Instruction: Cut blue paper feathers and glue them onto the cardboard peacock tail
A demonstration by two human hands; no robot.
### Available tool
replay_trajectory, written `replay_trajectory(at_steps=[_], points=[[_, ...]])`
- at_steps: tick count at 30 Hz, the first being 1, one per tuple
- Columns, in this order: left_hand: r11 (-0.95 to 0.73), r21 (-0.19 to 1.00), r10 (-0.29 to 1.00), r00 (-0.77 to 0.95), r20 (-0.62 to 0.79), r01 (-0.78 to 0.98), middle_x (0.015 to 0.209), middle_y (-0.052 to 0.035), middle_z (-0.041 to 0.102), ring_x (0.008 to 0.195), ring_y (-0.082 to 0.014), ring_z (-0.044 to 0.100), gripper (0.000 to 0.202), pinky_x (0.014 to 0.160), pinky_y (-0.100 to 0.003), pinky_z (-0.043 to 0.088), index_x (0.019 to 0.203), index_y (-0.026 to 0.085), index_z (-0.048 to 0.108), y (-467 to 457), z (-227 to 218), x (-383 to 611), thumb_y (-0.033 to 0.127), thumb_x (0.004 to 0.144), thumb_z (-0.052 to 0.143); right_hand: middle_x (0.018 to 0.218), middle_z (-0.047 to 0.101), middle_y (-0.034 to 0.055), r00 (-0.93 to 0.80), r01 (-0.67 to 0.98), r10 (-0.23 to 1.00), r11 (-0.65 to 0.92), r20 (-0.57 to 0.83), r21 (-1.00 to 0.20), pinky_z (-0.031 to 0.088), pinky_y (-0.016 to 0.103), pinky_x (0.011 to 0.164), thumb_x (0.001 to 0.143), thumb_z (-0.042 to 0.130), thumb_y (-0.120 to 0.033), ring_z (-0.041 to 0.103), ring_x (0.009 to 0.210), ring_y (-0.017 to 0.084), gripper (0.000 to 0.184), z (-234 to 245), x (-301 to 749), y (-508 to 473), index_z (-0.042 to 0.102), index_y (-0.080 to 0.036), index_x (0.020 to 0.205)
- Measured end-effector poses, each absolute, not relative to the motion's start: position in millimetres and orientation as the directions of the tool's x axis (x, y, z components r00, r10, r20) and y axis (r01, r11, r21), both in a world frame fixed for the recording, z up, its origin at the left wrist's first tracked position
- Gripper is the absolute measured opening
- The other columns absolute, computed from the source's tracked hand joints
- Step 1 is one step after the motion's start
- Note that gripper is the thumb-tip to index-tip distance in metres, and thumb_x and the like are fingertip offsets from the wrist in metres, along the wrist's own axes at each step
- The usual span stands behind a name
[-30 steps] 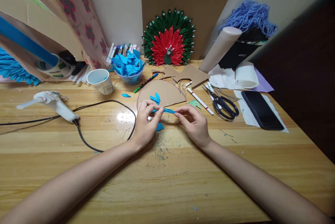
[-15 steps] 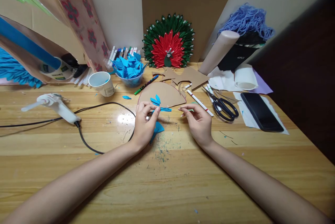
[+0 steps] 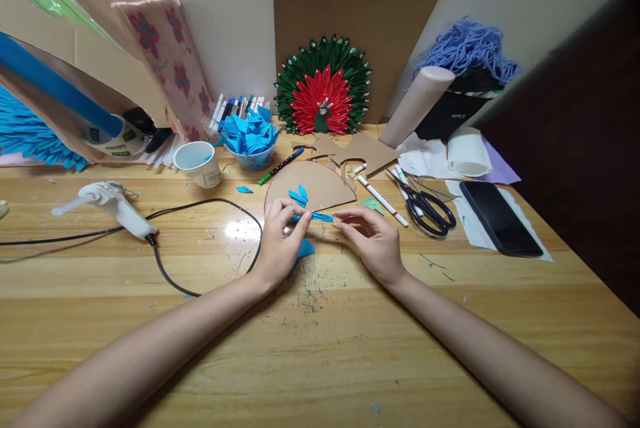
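Observation:
My left hand (image 3: 279,239) pinches a small blue paper petal (image 3: 318,217) at the front edge of a brown cardboard semicircle (image 3: 320,183). Two more blue petals (image 3: 299,195) are stuck on the cardboard just above. Another blue paper piece (image 3: 304,249) lies under my left palm. My right hand (image 3: 371,239) rests on the wooden table (image 3: 320,341) just right of the petal, fingers curled, fingertips near the petal's tip; whether it grips anything I cannot make out.
A glue gun (image 3: 116,205) with a black cord (image 3: 200,205) lies at the left. A paper cup (image 3: 199,163), a tub of blue paper pieces (image 3: 250,137), markers, scissors (image 3: 426,204), a phone (image 3: 499,217) and a red-green paper peacock fan (image 3: 323,89) stand behind.
My right hand drew back from the petal half a second ago and has come back close to its tip. My left hand kept its pinch. The camera tilted slightly.

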State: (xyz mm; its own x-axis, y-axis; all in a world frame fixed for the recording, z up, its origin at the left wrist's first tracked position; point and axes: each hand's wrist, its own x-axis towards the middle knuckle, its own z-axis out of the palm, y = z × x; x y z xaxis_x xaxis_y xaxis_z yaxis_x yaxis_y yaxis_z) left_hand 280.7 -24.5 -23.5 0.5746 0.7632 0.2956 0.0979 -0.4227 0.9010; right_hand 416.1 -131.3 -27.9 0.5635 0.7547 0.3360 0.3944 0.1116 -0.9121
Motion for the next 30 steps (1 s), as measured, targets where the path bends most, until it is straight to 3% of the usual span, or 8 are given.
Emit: replay_trajectory(at_steps=[5, 10, 13, 24, 30], points=[[-0.432, 0.898, 0.737, 0.607, 0.298, 0.084, 0.087, -0.0033, 0.052, 0.087, -0.0169, 0.051, 0.013, 0.080, -0.033, 0.041, 0.075, 0.020, 0.059, -25.0, -20.8, 281.4, 0.028, 0.085, 0.055, 0.092, 0.065, 0.0050, 0.540, 0.409, 0.772, 0.107, 0.335, -0.906, 0.056, 0.033, 0.072, 0.077, 0.067, -0.025, 0.064, 0.077, 0.016, 0.014, -28.8, 416.7, -132.8, 0.065, -0.021, 0.090], [-0.425, 0.903, 0.707, 0.647, 0.286, 0.065, 0.085, -0.0030, 0.052, 0.086, -0.0169, 0.051, 0.014, 0.079, -0.032, 0.040, 0.074, 0.020, 0.058, -24.9, -20.4, 282.4, 0.028, 0.085, 0.055, 0.080, 0.063, 0.0031, 0.539, 0.462, 0.768, 0.073, 0.345, -0.884, 0.052, 0.028, 0.064, 0.079, 0.062, -0.020, 0.061, 0.074, 0.015, 0.002, -29.5, 417.5, -133.0, 0.064, -0.020, 0.079], [-0.413, 0.909, 0.708, 0.646, 0.283, 0.054, 0.086, -0.0028, 0.051, 0.086, -0.0165, 0.051, 0.015, 0.078, -0.032, 0.041, 0.075, 0.020, 0.059, -24.5, -21.8, 282.4, 0.029, 0.085, 0.055, 0.077, 0.062, 0.0024, 0.538, 0.467, 0.771, 0.063, 0.340, -0.882, 0.050, 0.027, 0.061, 0.080, 0.061, -0.022, 0.060, 0.072, 0.015, 0.005, -29.6, 417.9, -133.0, 0.063, -0.020, 0.076], [-0.405, 0.912, 0.752, 0.591, 0.292, 0.065, 0.085, -0.0020, 0.051, 0.084, -0.0148, 0.052, 0.016, 0.075, -0.027, 0.041, 0.074, 0.019, 0.059, -24.3, -23.0, 281.7, 0.030, 0.085, 0.056, 0.081, 0.065, 0.0022, 0.559, 0.402, 0.773, 0.064, 0.300, -0.913, 0.050, 0.027, 0.068, 0.085, 0.056, -0.025, 0.061, 0.076, 0.015, 0.010, -29.9, 418.6, -130.6, 0.064, -0.020, 0.083], [-0.413, 0.908, 0.755, 0.586, 0.294, 0.076, 0.085, -0.0019, 0.051, 0.085, -0.0147, 0.051, 0.015, 0.075, -0.026, 0.041, 0.073, 0.019, 0.059, -24.4, -21.4, 281.6, 0.029, 0.084, 0.056, 0.082, 0.068, 0.0031, 0.590, 0.331, 0.761, 0.076, 0.269, -0.941, 0.053, 0.028, 0.071, 0.080, 0.062, -0.025, 0.064, 0.078, 0.016, 0.007, -32.5, 419.4, -129.7, 0.066, -0.020, 0.082]])
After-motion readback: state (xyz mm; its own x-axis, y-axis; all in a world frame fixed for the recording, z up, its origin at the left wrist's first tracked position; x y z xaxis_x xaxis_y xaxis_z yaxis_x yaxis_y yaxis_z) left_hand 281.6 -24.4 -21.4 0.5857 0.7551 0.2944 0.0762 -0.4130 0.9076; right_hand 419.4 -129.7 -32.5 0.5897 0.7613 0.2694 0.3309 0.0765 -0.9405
